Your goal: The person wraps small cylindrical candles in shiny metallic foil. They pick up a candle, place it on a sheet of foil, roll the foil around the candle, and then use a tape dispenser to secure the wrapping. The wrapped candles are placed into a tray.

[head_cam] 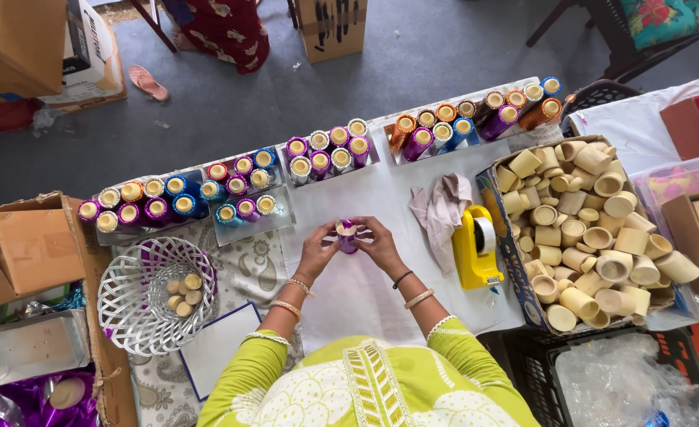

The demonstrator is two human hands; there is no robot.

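At the centre of the white table (365, 292), both hands meet around one small purple foil-wrapped cup (348, 236), held just above the cloth with its pale open mouth facing up. The left hand (318, 247) comes in from seven o'clock, forearm angled inward and bangles at the wrist, fingers curled closed against the cup's left side. The right hand (377, 243) comes in from five o'clock, its fingers likewise closed round the cup's right side, thumb near the rim. Trays of finished foil cups (242, 190) in purple, blue, pink and orange run in a row from nine o'clock to one o'clock. A yellow tape dispenser (476, 247) stands at three o'clock, a crumpled cloth (442, 207) just beside it. Farther at three o'clock, a box of bare cups (594, 229). A white wire basket (155, 294) sits at eight o'clock.
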